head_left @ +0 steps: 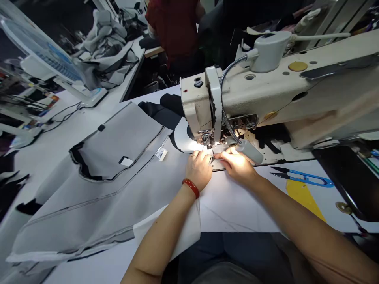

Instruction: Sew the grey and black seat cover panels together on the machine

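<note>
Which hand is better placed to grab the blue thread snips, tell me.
Likely the right hand: the blue thread snips lie on its side; the left hand is farther away.

Nothing is legible — not even the fabric label [161, 154].

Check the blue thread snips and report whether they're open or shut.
Open. The blue thread snips lie with their dark blades spread apart, a gap showing between the tips.

On the table [227, 213], clocked from the left hand [199, 170]: sewing machine [284, 94] toward two o'clock, snips [305, 178] at three, fabric [148, 181] spread toward nine. Beyond the fabric, a fan [66, 65] stands at ten; behind the table, a person [177, 35] at twelve.
</note>
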A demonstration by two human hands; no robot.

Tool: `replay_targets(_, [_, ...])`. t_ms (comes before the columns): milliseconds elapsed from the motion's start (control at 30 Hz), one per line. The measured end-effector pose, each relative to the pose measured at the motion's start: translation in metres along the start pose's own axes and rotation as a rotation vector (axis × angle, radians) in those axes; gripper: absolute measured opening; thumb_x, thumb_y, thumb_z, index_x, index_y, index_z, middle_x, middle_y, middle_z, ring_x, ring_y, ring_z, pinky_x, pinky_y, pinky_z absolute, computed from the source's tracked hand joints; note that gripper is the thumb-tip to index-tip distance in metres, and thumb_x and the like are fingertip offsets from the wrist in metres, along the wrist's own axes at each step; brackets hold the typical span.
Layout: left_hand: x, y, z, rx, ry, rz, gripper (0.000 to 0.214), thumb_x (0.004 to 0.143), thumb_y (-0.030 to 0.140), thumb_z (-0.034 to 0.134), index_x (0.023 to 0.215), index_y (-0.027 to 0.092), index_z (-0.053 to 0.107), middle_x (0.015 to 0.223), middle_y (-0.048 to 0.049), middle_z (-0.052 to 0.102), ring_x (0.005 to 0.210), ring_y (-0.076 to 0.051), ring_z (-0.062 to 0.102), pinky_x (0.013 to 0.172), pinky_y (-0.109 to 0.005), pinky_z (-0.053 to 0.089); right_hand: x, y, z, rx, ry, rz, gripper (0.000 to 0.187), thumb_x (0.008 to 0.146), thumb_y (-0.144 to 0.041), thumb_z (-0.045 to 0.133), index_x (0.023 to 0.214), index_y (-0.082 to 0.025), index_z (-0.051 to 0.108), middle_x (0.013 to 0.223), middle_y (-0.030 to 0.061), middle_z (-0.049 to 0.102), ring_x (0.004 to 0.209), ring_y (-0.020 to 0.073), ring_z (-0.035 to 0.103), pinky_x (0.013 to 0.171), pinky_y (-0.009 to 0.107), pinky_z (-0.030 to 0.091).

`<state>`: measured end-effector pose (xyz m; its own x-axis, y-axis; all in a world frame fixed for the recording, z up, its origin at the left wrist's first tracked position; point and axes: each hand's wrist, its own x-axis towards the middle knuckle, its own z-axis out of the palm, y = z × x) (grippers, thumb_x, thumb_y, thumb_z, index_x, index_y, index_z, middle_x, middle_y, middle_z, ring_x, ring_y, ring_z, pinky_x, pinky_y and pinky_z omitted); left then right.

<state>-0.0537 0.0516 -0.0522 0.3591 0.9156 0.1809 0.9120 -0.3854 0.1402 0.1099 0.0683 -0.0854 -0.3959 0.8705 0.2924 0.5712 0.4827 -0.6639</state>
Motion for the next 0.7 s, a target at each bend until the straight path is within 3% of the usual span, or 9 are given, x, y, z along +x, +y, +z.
replay_targets(300, [0.015, -0.025, 0.009, 0.004, 0.086, 0.181, 0.024, 0.075, 0.005, 0.044, 0.088, 0.013, 0.062, 0.092, -0.0098, 0.064, 0.091, -0.024, 0.055, 0.084, -0.040, 0.046, 0.009, -0.001, 0.008, -0.060, -0.062, 0.017, 0.031, 0.080, -0.011, 0.040, 0.098, -0.022, 0.062, 0.100, 0.0055, 0.066, 0.086, 0.0215, 0.060, 0.076, 0.035, 0.050])
replay_targets(433, [0.017, -0.031, 0.012, -0.060, 0.147, 0.173, 0.020, 0.074, 0.010, 0.050, 0.089, 0.013, 0.062, 0.094, -0.0096, 0.065, 0.093, -0.024, 0.057, 0.088, -0.039, 0.047, 0.005, -0.013, 0.003, 0.010, 0.020, 0.092, 0.030, 0.079, -0.011, 0.041, 0.094, -0.021, 0.065, 0.096, 0.0070, 0.066, 0.087, 0.0223, 0.061, 0.081, 0.036, 0.050])
replay_targets(500, [0.018, -0.030, 0.010, -0.122, 0.156, 0.103, 0.016, 0.075, 0.018, 0.055, 0.089, 0.013, 0.063, 0.093, -0.0089, 0.065, 0.092, -0.023, 0.058, 0.087, -0.037, 0.048, -0.003, -0.023, -0.001, 0.136, 0.105, 0.188, 0.027, 0.080, -0.013, 0.042, 0.088, -0.020, 0.066, 0.091, 0.0073, 0.068, 0.087, 0.0228, 0.062, 0.083, 0.037, 0.050])
replay_targets(567, [0.022, -0.029, 0.005, -0.154, 0.107, 0.004, 0.016, 0.075, 0.023, 0.058, 0.088, 0.015, 0.063, 0.091, -0.0072, 0.066, 0.090, -0.022, 0.059, 0.084, -0.035, 0.049, -0.013, -0.036, -0.003, 0.377, 0.119, 0.370, 0.023, 0.078, -0.015, 0.045, 0.086, -0.019, 0.067, 0.091, 0.0078, 0.069, 0.086, 0.0233, 0.064, 0.082, 0.038, 0.052])
replay_targets(633, [0.027, -0.026, 0.000, -0.130, 0.009, -0.069, 0.015, 0.075, 0.022, 0.058, 0.089, 0.016, 0.063, 0.090, -0.0056, 0.066, 0.091, -0.022, 0.059, 0.084, -0.034, 0.049, -0.022, -0.049, -0.004, 0.725, 0.027, 0.605, 0.027, 0.076, -0.017, 0.051, 0.099, -0.016, 0.065, 0.104, 0.0102, 0.067, 0.089, 0.0237, 0.065, 0.079, 0.039, 0.054])
replay_targets(700, [0.033, -0.023, -0.006, -0.075, -0.101, -0.093, 0.013, 0.075, 0.021, 0.058, 0.086, 0.017, 0.063, 0.089, -0.0048, 0.067, 0.090, -0.022, 0.060, 0.085, -0.034, 0.048, -0.026, -0.062, -0.004, 1.065, -0.094, 0.797, 0.048, 0.074, -0.019, 0.056, 0.122, -0.015, 0.053, 0.127, 0.0137, 0.055, 0.097, 0.0238, 0.064, 0.079, 0.039, 0.055])
